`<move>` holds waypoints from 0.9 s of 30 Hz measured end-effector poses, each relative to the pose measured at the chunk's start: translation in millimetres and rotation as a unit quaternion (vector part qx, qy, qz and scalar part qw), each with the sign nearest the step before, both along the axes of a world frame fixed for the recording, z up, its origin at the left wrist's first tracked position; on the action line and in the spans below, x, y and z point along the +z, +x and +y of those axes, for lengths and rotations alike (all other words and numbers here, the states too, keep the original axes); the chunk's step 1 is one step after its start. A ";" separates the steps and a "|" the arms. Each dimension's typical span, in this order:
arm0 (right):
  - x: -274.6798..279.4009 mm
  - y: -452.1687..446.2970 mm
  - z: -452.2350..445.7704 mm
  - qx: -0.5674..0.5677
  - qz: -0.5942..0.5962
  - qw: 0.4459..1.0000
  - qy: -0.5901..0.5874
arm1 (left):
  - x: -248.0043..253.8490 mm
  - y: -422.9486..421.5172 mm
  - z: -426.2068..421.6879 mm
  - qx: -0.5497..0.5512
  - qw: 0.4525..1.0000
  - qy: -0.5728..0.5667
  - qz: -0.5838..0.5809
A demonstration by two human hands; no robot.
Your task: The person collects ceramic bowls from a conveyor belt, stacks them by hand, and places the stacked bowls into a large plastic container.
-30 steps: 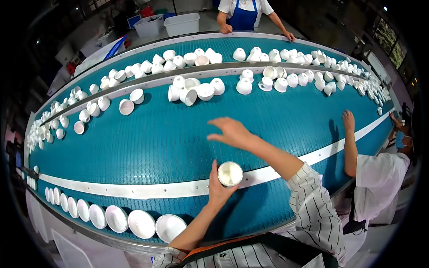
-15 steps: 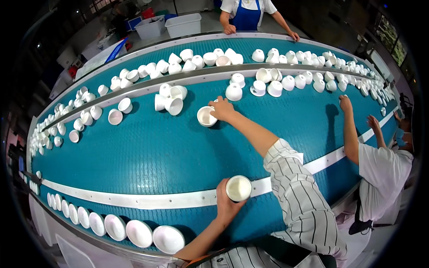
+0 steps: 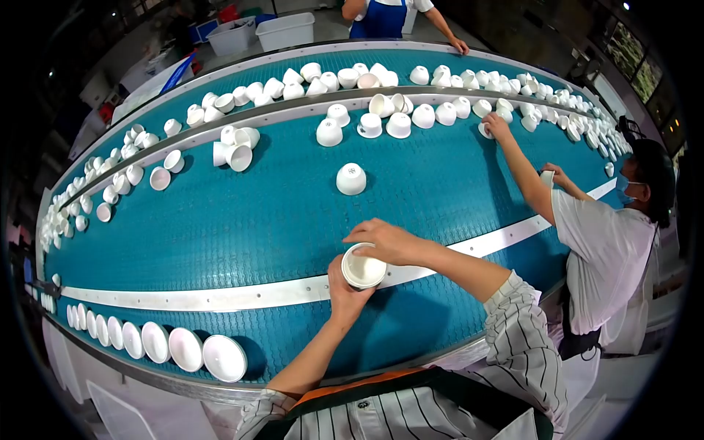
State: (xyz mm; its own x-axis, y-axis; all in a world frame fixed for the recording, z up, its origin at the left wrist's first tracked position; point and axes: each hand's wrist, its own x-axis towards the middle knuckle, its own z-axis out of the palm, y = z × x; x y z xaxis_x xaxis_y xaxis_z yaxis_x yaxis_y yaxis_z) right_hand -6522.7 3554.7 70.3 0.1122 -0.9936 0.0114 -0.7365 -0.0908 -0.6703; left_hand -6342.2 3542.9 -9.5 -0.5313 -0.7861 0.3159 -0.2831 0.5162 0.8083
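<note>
A white cup [image 3: 364, 270] with more than one rim showing, perhaps a nested stack, is held over the near white rail. My left hand [image 3: 346, 290] wraps round its left side and underside. My right hand [image 3: 378, 240] is at its upper edge, fingers bent over the rim; these fingers grip the rim. Beyond my hands a single cup [image 3: 351, 179] stands upside down on the teal belt [image 3: 257, 213]. A cluster of white cups [image 3: 239, 157] lies on the belt to the left.
White bowls [image 3: 224, 358] stand in a row at the near left. Many cups line the far metal divider [image 3: 293, 117]. At the right a co-worker [image 3: 601, 249] reaches over the belt; another person [image 3: 378, 18] stands across it. Bins [image 3: 286, 31] are behind.
My right hand has come back from the far cups to the cup in my left hand. An upside-down cup now stands alone mid-belt. The cluster and bowls have shifted left; the co-worker reaches farther in.
</note>
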 end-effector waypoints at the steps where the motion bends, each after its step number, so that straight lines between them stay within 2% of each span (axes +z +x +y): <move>1: -7.7 0.2 -1.3 0.029 0.002 0.999 -0.024 | -0.7 -5.8 2.8 -0.003 1.000 0.006 0.006; 4: -2.6 -30.4 -46.9 0.013 -0.205 0.977 0.054 | -9.4 -16.8 9.7 -0.004 1.000 0.016 0.010; 6: -39.8 -62.8 -100.7 -0.032 -0.038 0.986 -0.161 | -10.8 -26.8 16.5 0.002 1.000 0.008 0.002; 8: -64.9 -74.4 -129.1 -0.108 0.131 0.979 -0.108 | -11.4 -38.4 20.6 0.000 1.000 0.012 0.002; 9: -85.0 -77.5 -135.9 -0.100 0.140 0.980 -0.100 | -7.6 -43.1 22.9 -0.002 0.999 0.037 -0.007; 11: -97.8 -76.1 -130.7 -0.132 0.100 0.966 -0.198 | -1.8 -50.2 30.0 0.000 0.999 0.024 -0.031; 14: -97.1 -79.0 -105.7 -0.138 0.093 0.972 -0.166 | 25.5 -68.3 41.7 -0.020 0.999 -0.012 0.024; 17: -92.6 -87.9 -66.2 -0.131 0.085 0.978 -0.139 | 35.7 -89.1 45.4 -0.054 0.998 -0.002 -0.011; 20: -87.4 -105.9 -32.2 -0.139 0.072 0.979 -0.128 | 49.4 -106.1 48.9 -0.056 0.998 -0.034 0.008; 21: -85.4 -112.7 -18.6 -0.146 0.049 0.980 -0.127 | 56.5 -109.4 51.3 -0.059 0.997 -0.038 0.015; 23: -78.7 -124.8 6.9 -0.181 0.001 0.977 -0.115 | 80.5 -114.5 57.9 -0.037 0.973 0.164 0.160; 25: -81.0 -144.0 21.1 -0.274 -0.269 0.923 -0.025 | 95.4 -115.9 48.1 0.001 0.901 0.287 0.326; 26: -78.3 -156.9 33.6 -0.285 -0.462 0.839 0.033 | 104.6 -115.2 42.3 0.012 0.864 0.308 0.397; 27: -82.7 -169.0 47.6 -0.269 -0.553 0.788 0.008 | 110.8 -114.0 34.4 0.004 0.872 0.292 0.393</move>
